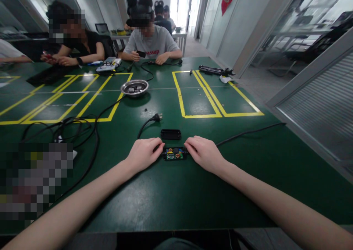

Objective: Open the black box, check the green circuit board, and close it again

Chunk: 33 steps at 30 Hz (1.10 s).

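An opened power adapter (175, 158) lies on the table in front of me, its black lower shell holding a green circuit board with copper-wound coils and coloured wires. My left hand (145, 153) is closed, thumb and fingertips pinching the adapter's left end. At the opposite end, the fingers of my right hand (205, 152) are pinched together in the same way. Exactly what the fingertips press on, shell or cord, is partly hidden. Just beyond the adapter sits its loose black cover (171, 134), hollow side up. A plug (157, 117) on a black cord lies behind my left hand.
A steel bowl (135, 88) with metal parts stands farther back. Coiled black cables (74, 127) lie at left, a cord (248, 132) runs right, and a folded black tripod-like object (216, 71) lies at far right. Co-workers (151, 40) sit across the green table (231, 191).
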### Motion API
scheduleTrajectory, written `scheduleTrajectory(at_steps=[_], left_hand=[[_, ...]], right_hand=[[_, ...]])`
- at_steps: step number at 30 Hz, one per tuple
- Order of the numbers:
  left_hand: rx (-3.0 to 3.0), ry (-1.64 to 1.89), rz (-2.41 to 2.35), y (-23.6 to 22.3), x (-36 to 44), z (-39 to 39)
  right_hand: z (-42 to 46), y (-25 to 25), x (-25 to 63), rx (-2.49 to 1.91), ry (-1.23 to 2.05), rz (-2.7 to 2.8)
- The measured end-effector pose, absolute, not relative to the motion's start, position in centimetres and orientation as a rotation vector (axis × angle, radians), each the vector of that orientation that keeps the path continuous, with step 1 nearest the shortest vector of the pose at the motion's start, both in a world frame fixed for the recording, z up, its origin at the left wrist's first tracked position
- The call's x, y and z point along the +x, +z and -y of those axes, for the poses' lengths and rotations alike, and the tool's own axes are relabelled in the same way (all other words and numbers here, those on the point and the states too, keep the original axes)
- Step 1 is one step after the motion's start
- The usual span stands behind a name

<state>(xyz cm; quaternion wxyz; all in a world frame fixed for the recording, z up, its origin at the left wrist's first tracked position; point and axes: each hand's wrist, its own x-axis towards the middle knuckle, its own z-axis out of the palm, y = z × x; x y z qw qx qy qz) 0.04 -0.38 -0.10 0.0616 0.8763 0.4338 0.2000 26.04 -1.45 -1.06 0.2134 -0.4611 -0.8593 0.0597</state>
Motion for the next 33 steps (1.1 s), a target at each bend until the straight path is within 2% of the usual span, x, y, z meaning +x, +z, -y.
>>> scheduleTrajectory(at_steps=[10,17,24,29,33], left_hand=[[2.57,0.607,-1.4,0.2,-0.2,-0.3],[2.614,0.631,-1.375,-0.3,-0.1,-0.2],[2.714,0.584,-1.157,-0.3,-0.6,-0.3],[2.744,0.597,-0.916,0.2,-1.1,-0.1],[2.782,0.634,-0.919,0.0,-1.1,-0.1]], right_hand=[[1.0,-0.6,26.0,-1.342,0.221,2.415],[0.8,-0.8,25.7,-1.325,0.055,2.465],[0.5,-1.4,25.9,-1.216,-0.048,2.368],[0.3,-1.6,26.4,-1.155,0.138,2.377],[0.2,-1.5,26.7,-1.084,0.303,2.291]])
